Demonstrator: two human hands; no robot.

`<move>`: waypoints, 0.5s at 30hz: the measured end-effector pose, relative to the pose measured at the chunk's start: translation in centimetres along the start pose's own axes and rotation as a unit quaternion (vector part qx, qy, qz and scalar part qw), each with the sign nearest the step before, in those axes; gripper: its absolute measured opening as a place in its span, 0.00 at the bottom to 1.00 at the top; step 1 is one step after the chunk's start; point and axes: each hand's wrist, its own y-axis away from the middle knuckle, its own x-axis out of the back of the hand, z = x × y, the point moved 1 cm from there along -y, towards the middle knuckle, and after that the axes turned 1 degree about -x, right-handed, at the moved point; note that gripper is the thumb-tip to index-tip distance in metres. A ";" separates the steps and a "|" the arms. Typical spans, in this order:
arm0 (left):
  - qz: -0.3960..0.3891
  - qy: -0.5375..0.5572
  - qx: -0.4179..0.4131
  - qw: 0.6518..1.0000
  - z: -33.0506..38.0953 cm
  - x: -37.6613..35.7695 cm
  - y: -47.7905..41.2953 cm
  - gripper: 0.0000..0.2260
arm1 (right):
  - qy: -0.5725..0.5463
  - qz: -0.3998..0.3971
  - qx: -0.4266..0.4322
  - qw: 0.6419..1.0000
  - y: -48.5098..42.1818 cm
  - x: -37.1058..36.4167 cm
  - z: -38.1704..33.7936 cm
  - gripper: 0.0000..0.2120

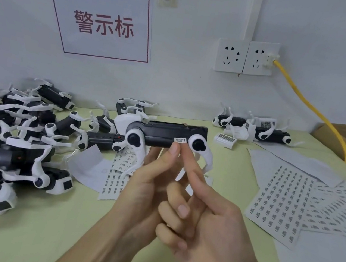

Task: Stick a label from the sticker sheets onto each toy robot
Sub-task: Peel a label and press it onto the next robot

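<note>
**Label on the robot's side, forefinger at its edge**

Closest in, the right hand (211,215) has its forefinger straight and reaching up, the tip at the lower edge of the small white label (180,140). Its other fingers are curled in and hold nothing. Just to its left, the left hand (148,183) grips the toy robot (167,135) from below, with the thumb on the front of the black body beside the label and the fingers going up behind. The label sits on the robot's side between the two white leg joints, nearer the right-hand one. Whether every corner lies flat I cannot tell.

The risks look small but real. A fingertip that slides instead of pressing could skew or crease the label. One that lifts off too soon could leave a corner standing up to peel. The grip is low on a long body, so a hard push might tip the robot in the hand. The thin white legs hang close to the fingers and could snag.

On the pale green table (39,234), another sheet (113,178) lies behind the left hand, and sticker sheets (280,203) fan out on the right. A pile of robots (21,130) crowds the left side, where a finished one could get lost among the rest. A smaller group (257,130) stands at the back right. On the wall are a sign (101,21), sockets (246,56) and a yellow cable (306,106).
</note>
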 end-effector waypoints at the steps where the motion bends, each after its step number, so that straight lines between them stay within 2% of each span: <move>1: 0.005 0.002 -0.002 1.000 0.0 0.0 0.0 0.21 | 0.000 -0.003 -0.001 1.000 0.0 0.0 0.0 0.19; 15: 0.007 -0.003 -0.008 1.000 0.2 0.0 0.0 0.23 | -0.007 -0.016 -0.004 1.000 0.0 0.2 0.2 0.19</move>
